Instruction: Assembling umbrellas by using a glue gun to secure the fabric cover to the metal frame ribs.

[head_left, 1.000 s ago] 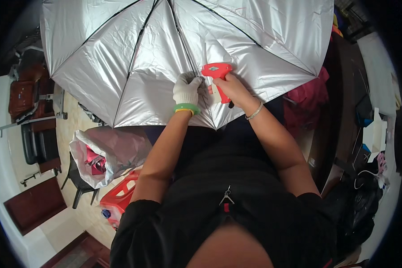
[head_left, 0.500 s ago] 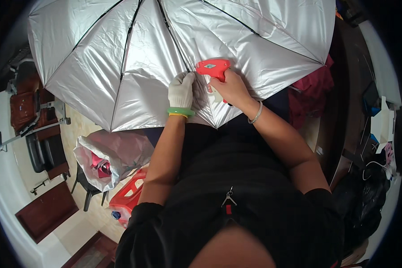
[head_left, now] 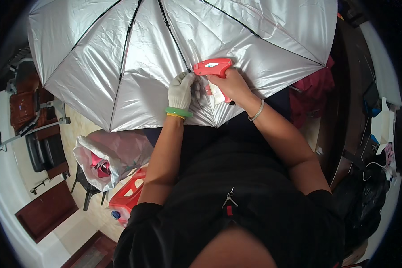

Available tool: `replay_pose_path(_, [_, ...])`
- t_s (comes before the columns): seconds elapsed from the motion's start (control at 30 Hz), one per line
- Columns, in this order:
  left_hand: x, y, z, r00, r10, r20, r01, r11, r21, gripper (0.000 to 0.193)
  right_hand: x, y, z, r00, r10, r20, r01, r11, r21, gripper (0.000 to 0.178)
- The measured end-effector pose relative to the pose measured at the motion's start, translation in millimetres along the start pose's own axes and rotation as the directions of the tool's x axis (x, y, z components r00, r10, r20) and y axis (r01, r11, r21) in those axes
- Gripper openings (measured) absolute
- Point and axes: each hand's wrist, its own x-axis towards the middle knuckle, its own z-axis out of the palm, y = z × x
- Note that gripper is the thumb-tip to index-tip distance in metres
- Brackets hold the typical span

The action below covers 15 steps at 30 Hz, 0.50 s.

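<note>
An opened silver umbrella (head_left: pixel 156 49) spreads across the front of me, its lining and black ribs facing up. My left hand (head_left: pixel 181 91), in a white knit glove, pinches a black umbrella rib (head_left: pixel 178 49) near its lower end. In my bare right hand (head_left: pixel 232 87) is a red tagging gun (head_left: pixel 213 67) with a white lower grip, my fingers wrapped round its handle. The gun's front end points left and sits right by the gloved fingertips, at the rib. Whether its tip touches the rib or cloth is too small to tell.
At the lower left stand a white sack (head_left: pixel 111 152) with pink cloth in it, a dark stool (head_left: pixel 89 192) and a red plastic container (head_left: pixel 129 192). Dark red cloth (head_left: pixel 310 94) lies beyond the umbrella's right edge. Black plastic bags (head_left: pixel 359 196) are at the far right.
The tagging gun has shifted slightly left and turned a little, bringing its front end closer to my gloved fingertips. My left hand has stayed nearly in place on the rib.
</note>
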Motion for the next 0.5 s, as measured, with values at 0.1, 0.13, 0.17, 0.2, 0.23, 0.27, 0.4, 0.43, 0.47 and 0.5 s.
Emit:
replay_pose_path(0.1, [1.3,-2.1,-0.3,1.0,0.006,0.013,-0.006,1.0,-0.005,0.023,0.3,-2.9,0.7,1.0,0.03,0.004,-0.03,0.999,-0.019,0.03])
replay_pose_path(0.13, [2.0,-3.3,-0.1,1.0,0.014,0.018,-0.014,1.0,-0.009,0.023,0.4,-3.5,1.0,0.999,0.046,0.005,-0.046,0.999,-0.027,0.03])
replay_pose_path(0.17, [2.5,-4.6,-0.2,1.0,0.022,0.023,-0.021,1.0,-0.013,0.024,0.6,-3.8,1.9,0.999,0.047,0.006,-0.047,0.998,-0.029,0.03])
replay_pose_path(0.2, [2.7,-5.3,-0.1,1.0,0.021,0.022,-0.021,1.0,-0.015,0.024,1.0,-4.6,3.0,0.999,0.046,0.017,-0.046,0.999,-0.024,0.031])
replay_pose_path(0.23, [2.8,-6.1,-0.2,1.0,0.027,0.012,-0.027,1.0,0.001,0.024,1.4,-5.2,4.1,0.999,0.046,0.028,-0.045,0.999,-0.02,0.031])
replay_pose_path(0.27, [3.0,-6.9,-0.3,0.999,0.032,0.003,-0.032,0.999,0.016,0.025,2.0,-5.6,4.7,0.998,0.045,0.04,-0.045,0.999,-0.016,0.031])
replay_pose_path(0.4, [3.6,-9.1,0.2,0.998,0.056,-0.004,-0.055,0.998,0.02,0.025,6.4,-6.9,3.2,0.976,0.145,0.163,-0.162,0.983,0.09,0.025])
replay_pose_path(0.43, [3.6,-8.9,0.2,0.998,0.066,-0.001,-0.066,0.998,0.015,0.026,7.3,-6.9,2.8,0.976,0.144,0.164,-0.16,0.983,0.088,0.025])
replay_pose_path(0.47, [3.5,-8.1,0.0,0.998,0.07,-0.002,-0.07,0.997,0.012,0.026,8.5,-6.1,2.3,0.978,0.129,0.165,-0.146,0.985,0.096,0.023])
replay_pose_path(0.5, [3.1,-7.0,-0.4,0.998,0.059,0.023,-0.059,0.998,0.003,0.025,9.8,-5.3,1.7,0.98,0.112,0.166,-0.13,0.986,0.104,0.022])
